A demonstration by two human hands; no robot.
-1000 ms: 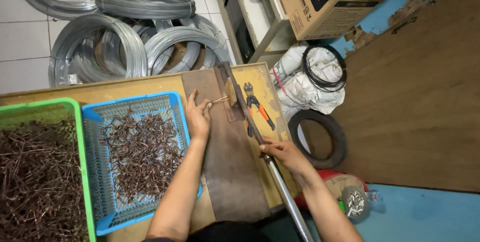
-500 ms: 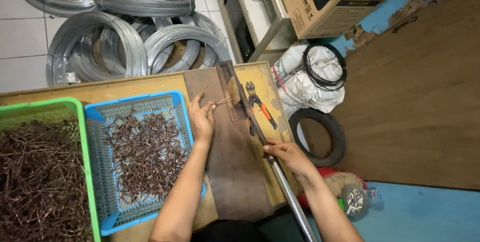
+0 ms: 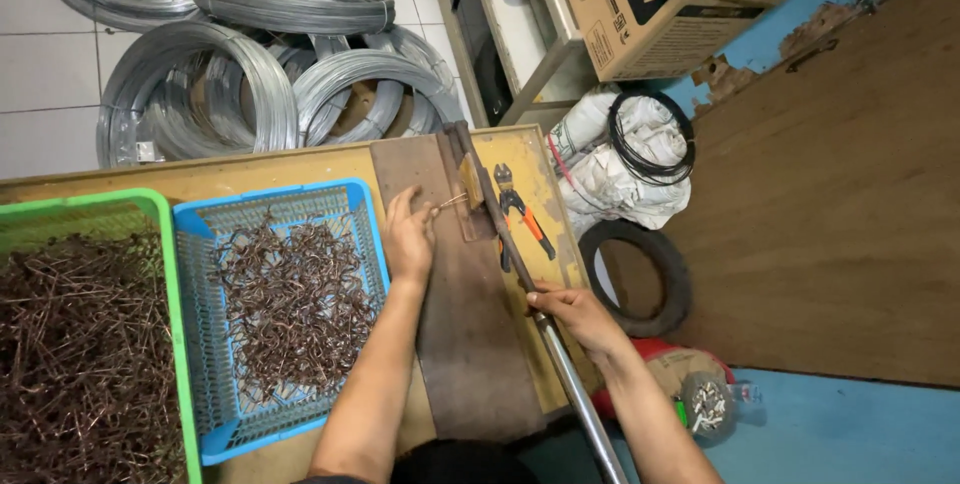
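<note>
My left hand (image 3: 409,237) rests on a dark metal plate (image 3: 470,344) on the yellow workbench and pinches a short copper wire piece (image 3: 450,202), pushing its end against the small block by the lever's pivot. My right hand (image 3: 568,311) is closed around the long metal lever handle (image 3: 560,364), which runs diagonally from the pivot at the plate's top toward me. A blue basket (image 3: 275,314) of bent copper wire pieces sits just left of my left hand.
A green basket (image 3: 165,274) heaped with copper wire pieces stands far left. Orange-handled pliers (image 3: 520,214) lie on the bench right of the lever. Coils of grey wire (image 3: 250,84) lie on the tiled floor beyond; a white sack (image 3: 620,164), a rubber ring (image 3: 640,279) and cardboard boxes (image 3: 650,4) stand right.
My left hand has crept slightly up the plate with the wire piece toward the pivot. My right hand stays on the lever, barely moved.
</note>
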